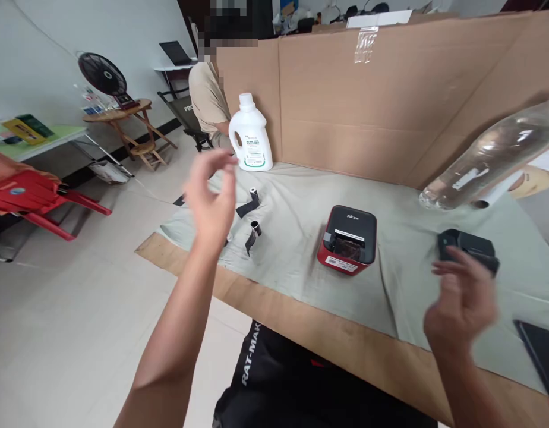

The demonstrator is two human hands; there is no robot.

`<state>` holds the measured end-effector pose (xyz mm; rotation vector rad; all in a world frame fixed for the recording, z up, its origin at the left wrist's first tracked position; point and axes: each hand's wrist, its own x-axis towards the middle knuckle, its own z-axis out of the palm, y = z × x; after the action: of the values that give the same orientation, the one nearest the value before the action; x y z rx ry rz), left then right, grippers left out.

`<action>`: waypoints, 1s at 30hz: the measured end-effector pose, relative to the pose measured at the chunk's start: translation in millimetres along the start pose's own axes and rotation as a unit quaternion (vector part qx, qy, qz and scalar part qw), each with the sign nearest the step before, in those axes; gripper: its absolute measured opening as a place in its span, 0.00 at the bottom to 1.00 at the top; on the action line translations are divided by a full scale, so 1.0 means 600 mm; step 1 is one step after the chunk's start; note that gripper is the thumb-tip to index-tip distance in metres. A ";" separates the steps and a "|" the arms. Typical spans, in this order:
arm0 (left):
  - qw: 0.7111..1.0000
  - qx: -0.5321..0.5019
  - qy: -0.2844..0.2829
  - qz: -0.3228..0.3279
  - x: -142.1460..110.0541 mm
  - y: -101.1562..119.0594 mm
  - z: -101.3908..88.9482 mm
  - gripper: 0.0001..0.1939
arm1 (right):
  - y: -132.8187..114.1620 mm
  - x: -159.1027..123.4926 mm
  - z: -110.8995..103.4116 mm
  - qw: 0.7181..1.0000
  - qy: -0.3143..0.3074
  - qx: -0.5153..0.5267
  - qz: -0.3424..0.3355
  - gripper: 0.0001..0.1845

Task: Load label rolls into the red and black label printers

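My left hand (pixel 211 199) is raised over the left end of the table, fingers loosely curled and apart, holding nothing. Just beyond it lie two small black rolls (pixel 253 229) with loose strips on the grey cloth (pixel 296 238). My right hand (pixel 462 300) hovers at the right, fingers spread and empty, just in front of a black device (pixel 468 246). A red and black label printer (pixel 348 239) stands between my hands.
A white detergent jug (pixel 251 135) stands at the back left against a cardboard wall (pixel 390 101). A clear plastic bottle (pixel 492 157), held by another person's hand, tilts in from the right. A seated person, a fan and red chairs are at the left.
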<state>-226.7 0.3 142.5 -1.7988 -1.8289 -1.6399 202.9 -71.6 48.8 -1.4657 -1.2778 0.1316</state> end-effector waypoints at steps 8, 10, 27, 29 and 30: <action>0.881 0.270 -0.300 -0.245 0.045 -0.160 0.172 0.29 | 0.120 -0.032 0.061 0.992 -0.029 0.019 0.123 0.23; 0.879 0.273 -0.303 -0.247 0.049 -0.176 0.177 0.25 | 0.123 -0.026 0.059 0.987 -0.048 0.030 0.151 0.22; 0.920 0.119 -0.226 -0.297 -0.090 -0.086 -0.036 0.22 | 0.130 -0.035 0.056 0.982 -0.090 0.007 0.166 0.23; 0.927 0.132 -0.232 -0.263 -0.097 -0.087 -0.040 0.21 | 0.130 -0.036 0.054 0.981 -0.090 0.005 0.169 0.23; 0.932 0.147 -0.243 -0.225 -0.100 -0.088 -0.041 0.21 | 0.130 -0.036 0.054 0.981 -0.091 0.005 0.169 0.23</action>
<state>-263.3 -41.4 80.1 -1.8538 -2.6969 -0.9678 219.9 -50.1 -33.7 -1.6820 -1.1579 0.5059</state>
